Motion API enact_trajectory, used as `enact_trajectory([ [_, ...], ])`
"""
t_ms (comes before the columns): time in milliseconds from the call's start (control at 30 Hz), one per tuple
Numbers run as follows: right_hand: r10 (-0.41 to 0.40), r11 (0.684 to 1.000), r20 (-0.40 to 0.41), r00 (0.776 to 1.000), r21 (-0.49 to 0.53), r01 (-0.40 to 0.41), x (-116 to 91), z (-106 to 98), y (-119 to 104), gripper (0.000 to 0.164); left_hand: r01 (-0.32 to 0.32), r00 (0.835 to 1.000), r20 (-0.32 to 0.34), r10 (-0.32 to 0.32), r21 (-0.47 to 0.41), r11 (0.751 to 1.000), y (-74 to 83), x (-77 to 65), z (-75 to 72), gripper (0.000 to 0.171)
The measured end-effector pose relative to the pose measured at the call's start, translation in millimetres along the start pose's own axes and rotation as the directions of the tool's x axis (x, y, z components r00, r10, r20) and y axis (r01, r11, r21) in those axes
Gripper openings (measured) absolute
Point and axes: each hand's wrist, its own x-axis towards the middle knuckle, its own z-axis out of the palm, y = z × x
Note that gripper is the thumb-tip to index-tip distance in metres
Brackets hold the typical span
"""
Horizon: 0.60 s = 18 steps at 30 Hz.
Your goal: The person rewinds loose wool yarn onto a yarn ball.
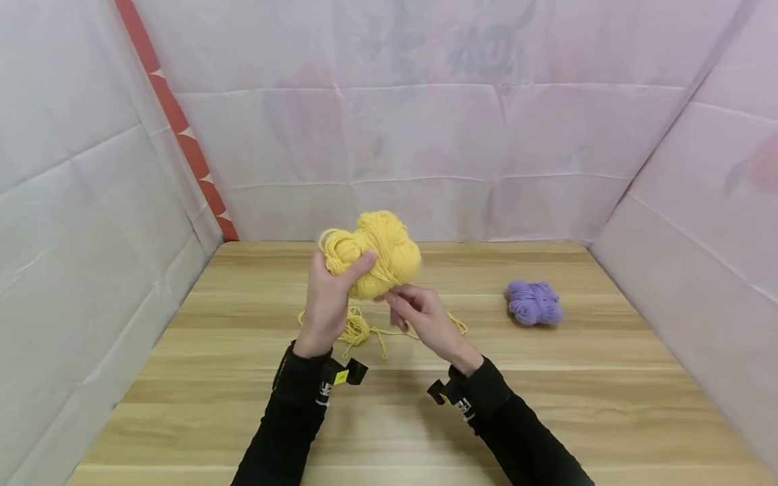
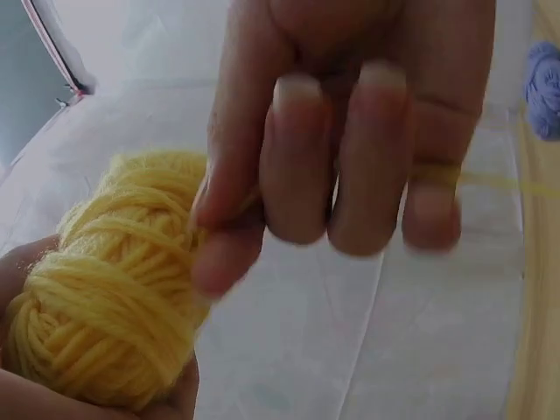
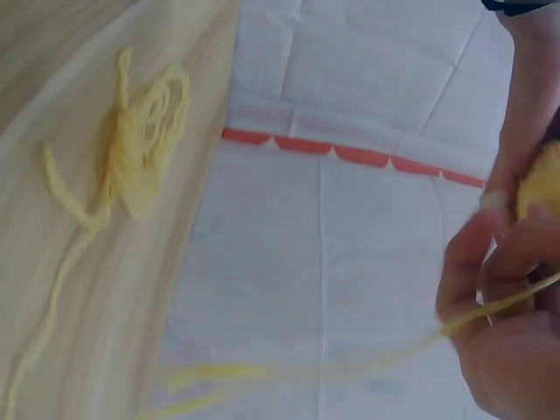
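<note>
A ball of yellow yarn is held up over the table in my left hand, thumb across its front and fingers behind it. Just below its lower right side, my right hand pinches a strand of yarn between thumb and forefinger. In the left wrist view the other fingers of the right hand curl inward, the strand passing out beside them. A loose tangle of yellow yarn lies on the table below, seen also in the right wrist view, its tail trailing right behind the right hand.
A purple yarn skein lies on the wooden table to the right. White patterned sheets stand around the back and both sides. A red strip runs down the back left corner.
</note>
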Motion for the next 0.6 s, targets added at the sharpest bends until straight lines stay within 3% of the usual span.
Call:
enact_trajectory([
  [133, -0.016, 0.986, -0.004, 1.000, -0.164, 0.015, -5, -7, -6, 0.025, -0.052, 0.995, -0.076, 0.059, 0.090, 0.995, 0.6, 1.4, -3.5, 0.048],
  [267, 0.013, 0.964, -0.011, 1.000, -0.265, -0.015, -11, -19, -18, 0.021, -0.073, 0.992, -0.077, 0.096, 0.257, 0.964, -1.0, 3.5, -4.6, 0.051],
  [333, 0.023, 0.960, -0.012, 1.000, -0.280, -0.025, -14, -25, -24, 0.018, -0.084, 0.992, -0.056, 0.111, 0.366, 0.927, -2.8, 4.0, -4.6, 0.052],
  [433, 0.011, 0.956, -0.016, 1.000, -0.293, -0.015, -19, -34, -31, 0.014, -0.107, 0.993, 0.006, 0.121, 0.518, 0.849, -5.9, 3.8, -4.3, 0.053],
  [533, -0.029, 0.953, -0.021, 0.999, -0.301, 0.021, -24, -43, -38, 0.010, -0.174, 0.985, 0.118, 0.129, 0.620, 0.765, -8.6, 3.1, -4.0, 0.053],
  [600, -0.050, 0.952, -0.032, 0.998, -0.304, 0.038, -26, -48, -41, 0.009, -0.237, 0.969, 0.212, 0.126, 0.659, 0.714, -10.1, 2.6, -4.2, 0.054],
])
